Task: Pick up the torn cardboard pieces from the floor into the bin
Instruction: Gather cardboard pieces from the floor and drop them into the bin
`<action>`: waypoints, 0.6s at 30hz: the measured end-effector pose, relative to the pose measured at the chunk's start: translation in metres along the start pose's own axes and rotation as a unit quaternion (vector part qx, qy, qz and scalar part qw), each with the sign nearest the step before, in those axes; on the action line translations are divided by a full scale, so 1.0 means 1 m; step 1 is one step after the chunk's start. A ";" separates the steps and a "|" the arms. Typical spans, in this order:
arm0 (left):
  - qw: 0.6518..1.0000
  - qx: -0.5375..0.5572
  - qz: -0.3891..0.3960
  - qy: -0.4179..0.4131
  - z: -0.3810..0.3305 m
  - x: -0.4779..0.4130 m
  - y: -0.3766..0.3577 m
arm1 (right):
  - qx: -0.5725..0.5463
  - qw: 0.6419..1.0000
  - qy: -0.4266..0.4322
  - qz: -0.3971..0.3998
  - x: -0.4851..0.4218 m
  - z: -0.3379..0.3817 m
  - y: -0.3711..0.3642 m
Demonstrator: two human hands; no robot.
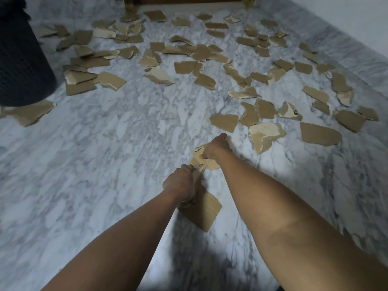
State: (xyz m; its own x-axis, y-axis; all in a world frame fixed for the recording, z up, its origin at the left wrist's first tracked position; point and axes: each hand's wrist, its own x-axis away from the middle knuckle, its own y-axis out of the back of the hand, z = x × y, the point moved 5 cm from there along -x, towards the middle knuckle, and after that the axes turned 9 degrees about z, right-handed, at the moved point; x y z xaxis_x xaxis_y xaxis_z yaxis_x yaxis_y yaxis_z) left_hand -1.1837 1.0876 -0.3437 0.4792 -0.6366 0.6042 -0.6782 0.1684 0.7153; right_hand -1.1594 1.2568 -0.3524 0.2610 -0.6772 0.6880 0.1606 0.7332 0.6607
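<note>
- Two bare forearms reach in from the bottom edge, forward and down over the grey-veined marble floor [105,164].
- The left hand [180,184] is closed around a stack of cardboard pieces [202,208]; the stack fans out below and to the right of the fist, its lower end close to the floor, though contact cannot be judged.
- The right hand [216,148], just ahead of the left, is closed on a torn cardboard piece [201,157], thumb on top and fingers curled at its far edge; the piece lies flat or nearly so on the floor.
- That piece's near edge sits just beside the top of the left hand's stack.
- Scattered cardboard pieces [189,57] cover the floor ahead, thickest in the middle and to the right.
- The closest loose ones lie just beyond the right hand: a pale peeled piece [264,134] and a brown one [224,121].
- A dark bin [21,66] with a woven-look wall stands at the far left, well apart from both hands, with cardboard lying against its base.
- Wooden furniture legs [131,6] show at the top edge.
- A pale wall [346,19] runs along the upper right.
</note>
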 end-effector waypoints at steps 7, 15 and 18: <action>0.997 -0.025 0.068 -0.014 0.007 0.009 0.016 | -0.144 0.987 0.066 -0.004 0.007 -0.018 -0.001; 0.963 -0.236 0.050 -0.116 -0.020 0.018 -0.017 | -0.217 0.964 0.034 -0.151 -0.010 -0.065 0.077; 0.980 -0.153 0.044 -0.123 -0.021 0.009 -0.023 | -0.193 0.960 -0.063 -0.191 -0.025 -0.092 0.106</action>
State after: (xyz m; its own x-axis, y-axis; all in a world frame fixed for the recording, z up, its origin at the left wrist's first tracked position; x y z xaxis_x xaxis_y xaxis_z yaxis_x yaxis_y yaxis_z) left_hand -1.1523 1.0934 -0.3469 0.2524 -0.7654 0.5920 -0.4942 0.4240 0.7589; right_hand -1.0616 1.3570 -0.3267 -0.0003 -0.8857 0.4642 0.5683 0.3818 0.7289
